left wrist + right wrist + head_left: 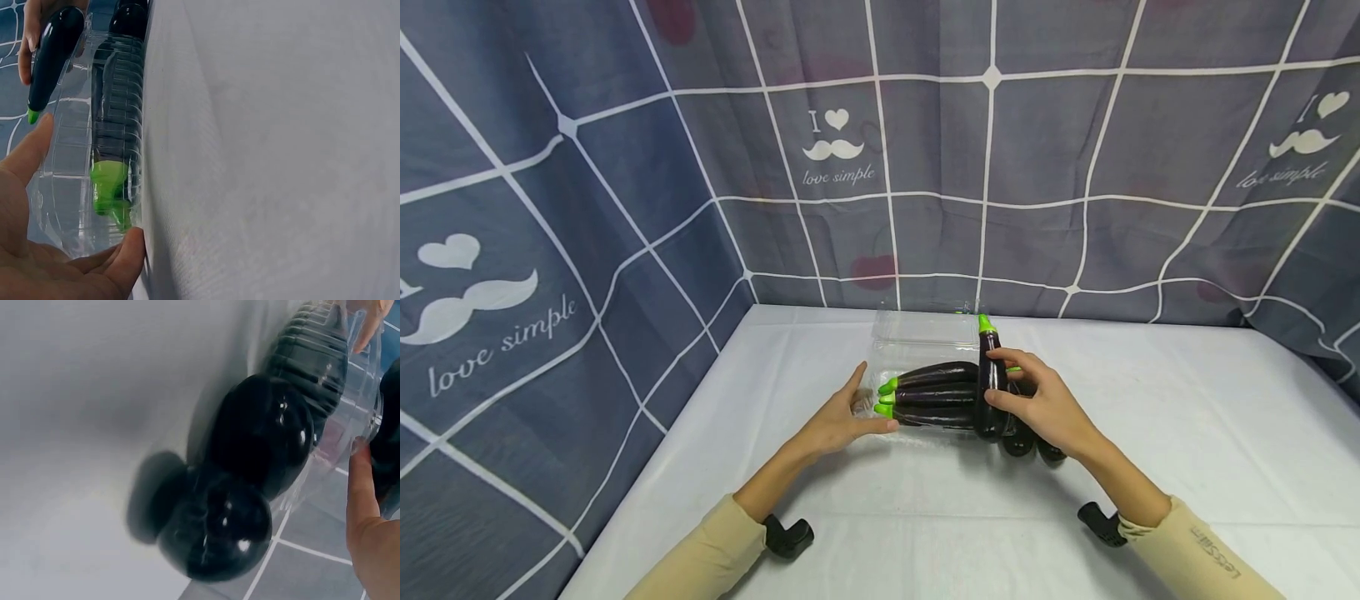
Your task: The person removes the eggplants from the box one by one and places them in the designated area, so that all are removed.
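Note:
My right hand [1048,404] grips a dark purple eggplant [991,375] between thumb and fingers, its bright green stem pointing away from me. It is raised over the right end of a clear plastic container [917,329] whose lid is folded back. Three eggplants [934,396] lie side by side in the container, stems to the left. At its left end my left hand [835,423] is spread, thumb in front and forefinger extended behind, touching the plastic [75,222]. Beneath my right hand, more eggplants [1018,442] lie on the table; their rounded ends [215,531] show in the right wrist view.
A white cloth covers the table [820,517]. Grey checked curtains [940,167] hang behind it and along the left side. A black device [788,537] is on the left wrist, and another [1101,525] on the right.

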Demonstrator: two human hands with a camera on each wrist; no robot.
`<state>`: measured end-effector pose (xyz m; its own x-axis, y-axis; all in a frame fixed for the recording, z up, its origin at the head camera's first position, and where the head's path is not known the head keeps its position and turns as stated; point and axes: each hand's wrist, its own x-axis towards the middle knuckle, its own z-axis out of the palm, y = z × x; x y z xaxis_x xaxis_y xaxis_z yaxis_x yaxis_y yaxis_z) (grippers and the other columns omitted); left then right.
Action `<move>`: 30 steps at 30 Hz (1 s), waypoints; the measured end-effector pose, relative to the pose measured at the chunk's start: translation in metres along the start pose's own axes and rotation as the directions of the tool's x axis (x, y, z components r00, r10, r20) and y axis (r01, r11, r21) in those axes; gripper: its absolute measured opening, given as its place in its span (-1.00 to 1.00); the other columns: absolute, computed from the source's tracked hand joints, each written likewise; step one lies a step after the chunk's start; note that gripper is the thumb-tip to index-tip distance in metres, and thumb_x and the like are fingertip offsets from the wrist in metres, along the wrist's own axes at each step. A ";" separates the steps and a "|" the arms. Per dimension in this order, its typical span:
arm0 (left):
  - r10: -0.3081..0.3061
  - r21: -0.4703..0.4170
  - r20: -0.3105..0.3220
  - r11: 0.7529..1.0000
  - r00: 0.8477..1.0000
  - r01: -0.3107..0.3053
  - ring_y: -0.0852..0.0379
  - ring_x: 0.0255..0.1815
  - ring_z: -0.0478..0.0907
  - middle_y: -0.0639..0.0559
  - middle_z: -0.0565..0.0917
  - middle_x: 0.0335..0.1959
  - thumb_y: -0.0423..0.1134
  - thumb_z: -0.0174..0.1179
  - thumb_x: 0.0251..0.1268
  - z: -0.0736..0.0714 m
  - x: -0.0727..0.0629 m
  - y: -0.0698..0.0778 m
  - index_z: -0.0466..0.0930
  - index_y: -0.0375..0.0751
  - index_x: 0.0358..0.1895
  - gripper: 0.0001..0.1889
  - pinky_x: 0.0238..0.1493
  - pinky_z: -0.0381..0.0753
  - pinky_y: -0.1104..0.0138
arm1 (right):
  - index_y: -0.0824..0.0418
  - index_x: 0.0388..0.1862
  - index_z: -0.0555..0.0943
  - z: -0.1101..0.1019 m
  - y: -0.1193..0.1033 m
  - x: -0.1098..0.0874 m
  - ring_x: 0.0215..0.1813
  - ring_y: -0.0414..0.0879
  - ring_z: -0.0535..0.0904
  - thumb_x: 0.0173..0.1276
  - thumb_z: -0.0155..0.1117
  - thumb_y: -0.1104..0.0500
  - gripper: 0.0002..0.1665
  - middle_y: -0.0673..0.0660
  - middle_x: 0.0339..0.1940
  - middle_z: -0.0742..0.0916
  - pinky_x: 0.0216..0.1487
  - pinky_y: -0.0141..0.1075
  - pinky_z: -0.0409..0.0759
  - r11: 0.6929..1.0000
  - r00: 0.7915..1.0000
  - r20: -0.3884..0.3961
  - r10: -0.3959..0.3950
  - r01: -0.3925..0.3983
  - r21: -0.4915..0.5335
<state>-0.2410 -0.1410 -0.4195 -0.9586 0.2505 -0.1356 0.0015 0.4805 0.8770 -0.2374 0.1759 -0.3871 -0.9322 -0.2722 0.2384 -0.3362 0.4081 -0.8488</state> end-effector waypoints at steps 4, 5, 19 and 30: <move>-0.004 0.001 0.001 1.000 1.000 0.004 -0.22 0.50 0.11 -0.31 0.18 0.49 0.07 0.50 0.04 0.000 0.000 0.001 -0.26 0.04 0.63 0.23 0.31 0.24 -0.17 | 0.11 0.35 0.46 -0.007 0.001 -0.005 0.16 0.15 0.51 0.31 0.38 0.16 -0.37 0.24 0.25 0.53 0.02 -0.03 0.53 0.999 1.000 -0.004 0.019 -0.019 0.031; -0.005 0.002 0.001 1.000 1.000 0.005 -0.22 0.50 0.11 -0.31 0.18 0.49 0.07 0.50 0.03 0.000 0.000 0.001 -0.26 0.04 0.63 0.23 0.31 0.24 -0.17 | 0.13 0.34 0.45 -0.008 0.001 -0.006 0.15 0.15 0.52 0.31 0.37 0.18 -0.38 0.27 0.21 0.55 -0.01 -0.07 0.55 0.999 1.000 -0.003 0.022 -0.022 0.048; 0.001 -0.003 0.000 1.000 1.000 -0.001 -0.19 0.51 0.10 -0.32 0.17 0.50 0.08 0.51 0.02 0.000 0.002 -0.001 -0.27 0.02 0.62 0.25 0.33 0.22 -0.15 | 0.21 0.35 0.42 -0.032 0.013 -0.019 0.13 0.13 0.52 0.33 0.31 0.28 -0.39 0.31 0.12 0.56 -0.02 -0.25 0.54 0.999 0.999 -0.036 0.030 -0.029 0.028; -0.003 -0.012 0.008 1.000 1.000 0.004 -0.21 0.50 0.10 -0.31 0.16 0.50 0.11 0.51 0.00 0.000 0.001 -0.001 -0.27 0.06 0.63 0.26 0.33 0.22 -0.16 | 0.20 0.44 0.37 -0.059 0.031 -0.034 0.12 -0.10 0.46 0.41 0.27 0.17 -0.36 0.30 0.14 0.57 -0.03 -0.36 0.46 0.990 0.992 -0.038 0.119 -0.121 -0.075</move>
<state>-0.2416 -0.1413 -0.4210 -0.9562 0.2558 -0.1425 -0.0055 0.4709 0.8822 -0.2235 0.2491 -0.3934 -0.9700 -0.1885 0.1536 -0.2297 0.5026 -0.8334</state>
